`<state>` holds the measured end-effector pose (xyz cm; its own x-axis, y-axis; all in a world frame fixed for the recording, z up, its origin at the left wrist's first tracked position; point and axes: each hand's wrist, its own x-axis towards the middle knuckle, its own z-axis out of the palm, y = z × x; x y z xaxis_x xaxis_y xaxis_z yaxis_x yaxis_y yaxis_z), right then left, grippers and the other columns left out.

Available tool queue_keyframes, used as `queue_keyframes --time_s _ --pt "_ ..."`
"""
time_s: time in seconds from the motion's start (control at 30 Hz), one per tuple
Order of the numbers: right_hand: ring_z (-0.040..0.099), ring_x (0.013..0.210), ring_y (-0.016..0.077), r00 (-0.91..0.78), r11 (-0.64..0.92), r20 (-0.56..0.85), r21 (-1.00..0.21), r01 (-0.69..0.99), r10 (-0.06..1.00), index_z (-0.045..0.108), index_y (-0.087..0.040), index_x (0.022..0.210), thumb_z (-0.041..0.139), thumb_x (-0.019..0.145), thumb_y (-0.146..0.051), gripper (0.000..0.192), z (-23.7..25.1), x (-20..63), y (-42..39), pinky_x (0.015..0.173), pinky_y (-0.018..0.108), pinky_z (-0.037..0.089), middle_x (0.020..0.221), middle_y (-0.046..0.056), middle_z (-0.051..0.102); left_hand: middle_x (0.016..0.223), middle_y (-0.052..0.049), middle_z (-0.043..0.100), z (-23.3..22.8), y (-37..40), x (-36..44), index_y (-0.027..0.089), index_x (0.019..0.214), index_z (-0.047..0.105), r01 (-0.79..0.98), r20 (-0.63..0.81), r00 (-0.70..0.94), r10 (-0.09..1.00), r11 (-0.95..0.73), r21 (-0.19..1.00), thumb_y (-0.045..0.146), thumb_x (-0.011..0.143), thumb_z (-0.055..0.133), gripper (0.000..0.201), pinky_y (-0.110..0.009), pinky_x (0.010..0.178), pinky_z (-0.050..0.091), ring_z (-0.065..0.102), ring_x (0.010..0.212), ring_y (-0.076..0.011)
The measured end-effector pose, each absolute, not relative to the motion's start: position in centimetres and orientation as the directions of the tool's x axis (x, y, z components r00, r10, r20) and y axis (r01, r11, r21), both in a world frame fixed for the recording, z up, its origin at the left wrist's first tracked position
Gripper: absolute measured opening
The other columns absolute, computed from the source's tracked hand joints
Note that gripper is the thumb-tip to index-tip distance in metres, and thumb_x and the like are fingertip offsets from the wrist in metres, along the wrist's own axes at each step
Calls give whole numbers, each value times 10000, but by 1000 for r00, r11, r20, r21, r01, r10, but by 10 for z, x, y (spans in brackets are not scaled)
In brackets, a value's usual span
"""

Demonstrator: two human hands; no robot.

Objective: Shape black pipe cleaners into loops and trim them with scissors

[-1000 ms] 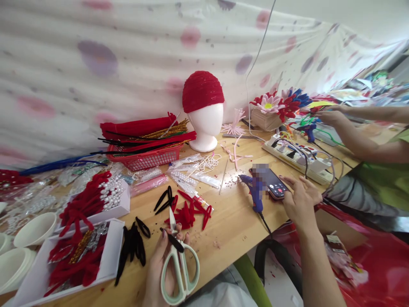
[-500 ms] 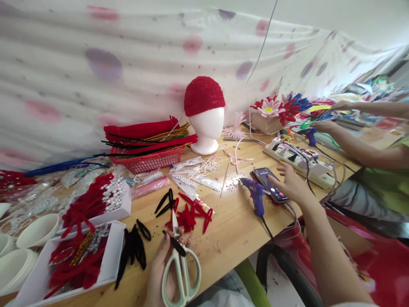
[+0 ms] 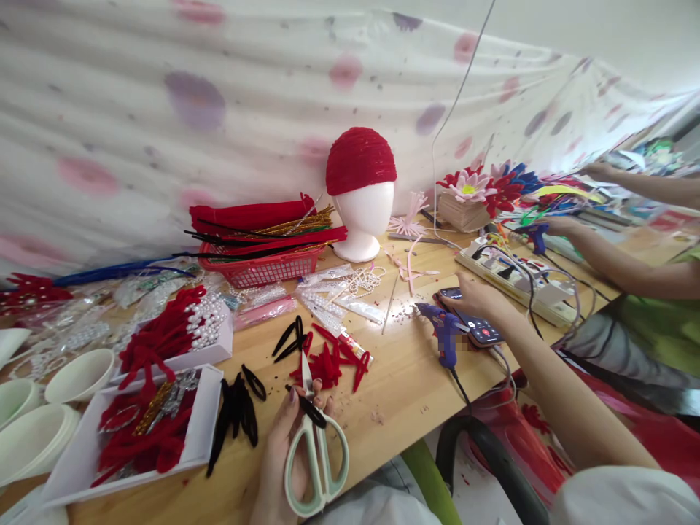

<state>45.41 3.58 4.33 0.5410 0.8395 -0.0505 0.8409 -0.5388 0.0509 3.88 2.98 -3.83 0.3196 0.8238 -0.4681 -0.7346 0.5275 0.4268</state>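
Observation:
My left hand (image 3: 284,445) is closed around a pair of scissors (image 3: 316,459) with pale green handles, blades pointing away from me. A small black fuzzy loop (image 3: 307,405) is pinched at the fingers, across the scissors' pivot. My right hand (image 3: 484,300) reaches over a lit phone (image 3: 480,330), fingers extended and partly hiding its screen; whether they touch the glass I cannot tell. Beside the phone lies a blue glue gun (image 3: 447,337). Red fuzzy loops (image 3: 325,367) lie beyond the scissors' tips, and black loops (image 3: 239,410) are piled to the left.
A foam head (image 3: 364,211) wears a red cap. Left of it stands a red basket (image 3: 262,268) of fuzzy stems. White boxes (image 3: 200,430) and cups (image 3: 79,373) fill the left side. A power strip (image 3: 522,284) lies right; beyond it, another person's hand (image 3: 563,227) is near another glue gun.
My right hand has moved left and forward over the phone, covering more of its upper part. The whole scene has shifted slightly right in view. My left hand keeps its hold.

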Motion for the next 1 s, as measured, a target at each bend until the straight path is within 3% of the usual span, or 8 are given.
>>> queue_keyframes --time_s 0.17,0.63,0.87,1.0 --pt "716 984 389 540 -535 -55 81 841 840 440 -19 1417 611 897 -497 727 42 453 36 750 377 502 1139 290 712 794 -30 761 -38 33 42 259 635 690 -717 -459 342 820 543 437 374 646 877 220 -449 828 617 734 842 -275" --pt "726 826 359 532 -530 -59 46 847 845 504 -58 1291 595 864 -591 689 44 451 37 617 335 455 958 229 736 836 -40 765 -47 37 38 226 643 718 -706 -417 436 797 591 391 316 674 875 184 -425 880 603 733 892 -260" --pt "719 898 402 540 -540 -39 -1 842 841 492 -32 1326 620 849 -582 740 43 445 37 690 377 489 972 246 738 860 -35 767 -46 37 38 213 633 725 -714 -410 445 796 592 374 307 620 912 210 -407 902 593 734 890 -245" --pt "679 1041 440 544 -541 8 -87 836 839 481 -52 1353 684 812 -537 754 69 441 32 810 429 506 1166 286 691 874 -45 768 -42 33 37 205 662 727 -725 -412 424 806 575 378 298 672 881 180 -408 918 586 734 897 -238"
